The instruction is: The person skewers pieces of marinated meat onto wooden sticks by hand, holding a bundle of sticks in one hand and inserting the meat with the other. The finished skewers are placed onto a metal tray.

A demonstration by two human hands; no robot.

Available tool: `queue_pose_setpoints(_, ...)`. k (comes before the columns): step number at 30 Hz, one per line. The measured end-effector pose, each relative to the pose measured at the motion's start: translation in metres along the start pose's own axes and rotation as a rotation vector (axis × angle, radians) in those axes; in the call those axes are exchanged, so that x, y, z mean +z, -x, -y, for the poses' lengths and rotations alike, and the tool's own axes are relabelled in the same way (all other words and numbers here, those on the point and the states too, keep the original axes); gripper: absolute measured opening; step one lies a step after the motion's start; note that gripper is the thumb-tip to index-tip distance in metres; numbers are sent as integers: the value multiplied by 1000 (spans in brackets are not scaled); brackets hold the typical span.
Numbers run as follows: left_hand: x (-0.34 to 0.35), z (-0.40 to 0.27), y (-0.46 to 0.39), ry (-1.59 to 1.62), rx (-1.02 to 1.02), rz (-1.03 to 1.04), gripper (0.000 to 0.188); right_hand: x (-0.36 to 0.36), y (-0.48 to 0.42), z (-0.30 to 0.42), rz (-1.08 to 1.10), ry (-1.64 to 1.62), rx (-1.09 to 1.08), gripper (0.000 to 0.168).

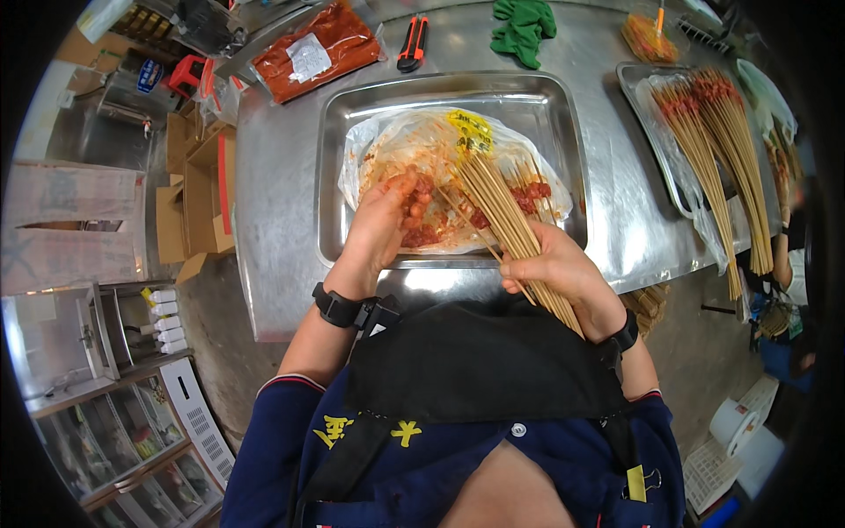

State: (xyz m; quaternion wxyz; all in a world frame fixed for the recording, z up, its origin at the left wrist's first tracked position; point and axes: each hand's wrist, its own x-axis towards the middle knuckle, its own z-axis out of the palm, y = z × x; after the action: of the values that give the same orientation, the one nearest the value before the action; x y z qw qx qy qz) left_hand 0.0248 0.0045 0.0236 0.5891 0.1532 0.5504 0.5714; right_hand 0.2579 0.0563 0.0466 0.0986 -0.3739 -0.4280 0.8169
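Note:
In my right hand (554,264) is a thick bundle of bamboo skewers (505,211), with one skewer apart from the rest between thumb and fingers, pointing up and left. My left hand (386,211) has its fingers closed on small pieces of red marinated meat (420,191), near that skewer's upper end. Both hands are over the near side of a rectangular steel tray (574,119). A sauce-smeared plastic bag (389,132) with yellow print lies spread inside. More meat (422,235) rests on the bag below my left fingers, and several skewers threaded with meat (530,196) lie at its right.
On the steel table (277,198) are a sealed pack of red marinade (317,49), a red-black utility knife (413,44) and green gloves (523,30). A second tray (660,158) at right holds bundles of meat skewers (733,152). Another person's arm (782,257) shows far right.

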Motion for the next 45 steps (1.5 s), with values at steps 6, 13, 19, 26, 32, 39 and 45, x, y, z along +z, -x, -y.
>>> queue_pose_setpoints(6,-3,1,-3,113,-28,112,15,1,1,2,-5,3,8,28)
queue_pose_setpoints(13,-6,7,-9,133,-12,163,13,1,0,0,1,7,1,27)
queue_pose_setpoints(19,14,-2,4,121,36,31,11,-1,-2,-1,34,6,-15,29)
queue_pose_setpoints(26,1,11,-7,109,7,99,15,1,0,1,13,20,1,31)
queue_pose_setpoints(32,0,16,-6,147,29,115,14,2,1,1,13,5,-1,31)
queue_pose_setpoints(39,12,12,4,109,49,70,9,0,0,0,24,3,0,30)
queue_pose_setpoints(45,16,13,9,139,3,57,9,-4,-4,-5,41,-6,5,28)
